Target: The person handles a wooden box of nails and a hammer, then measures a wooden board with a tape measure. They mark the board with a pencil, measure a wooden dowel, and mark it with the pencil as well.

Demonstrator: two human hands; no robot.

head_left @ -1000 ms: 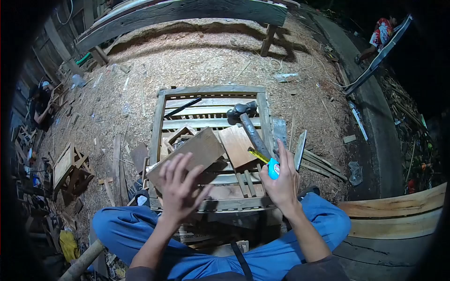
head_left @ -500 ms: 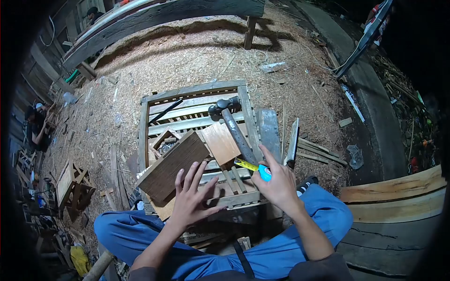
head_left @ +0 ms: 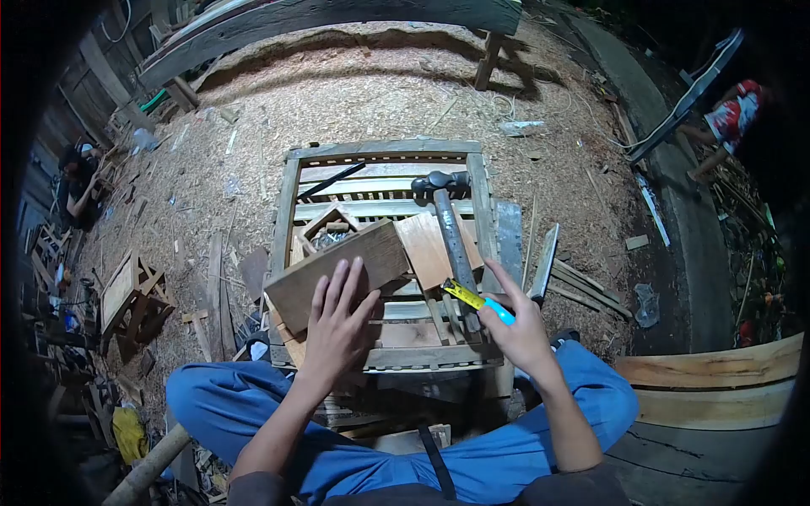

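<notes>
My left hand (head_left: 336, 325) has its fingers spread over the near edge of a brown wooden block (head_left: 337, 270); whether it touches the wood is unclear. In my right hand (head_left: 519, 329) is a turquoise tape measure (head_left: 499, 311) with a short length of yellow blade out. The blade tip lies near a light wooden board (head_left: 422, 253). A hammer (head_left: 456, 244) rests across the slatted wooden frame (head_left: 481, 194), its head toward the far side. Behind the brown block sits a small wooden box (head_left: 331, 229) with nails or similar bits.
A long bench (head_left: 337, 25) stands at the back. One person (head_left: 80, 185) crouches at the left, another (head_left: 732, 118) is at the far right. A small wooden piece (head_left: 131, 295) stands left; planks (head_left: 709, 371) lie right. Shavings cover the ground.
The view has shifted, so the frame appears further right. My left hand is closer over the brown block. More of the yellow blade shows. The person at the right is more in view.
</notes>
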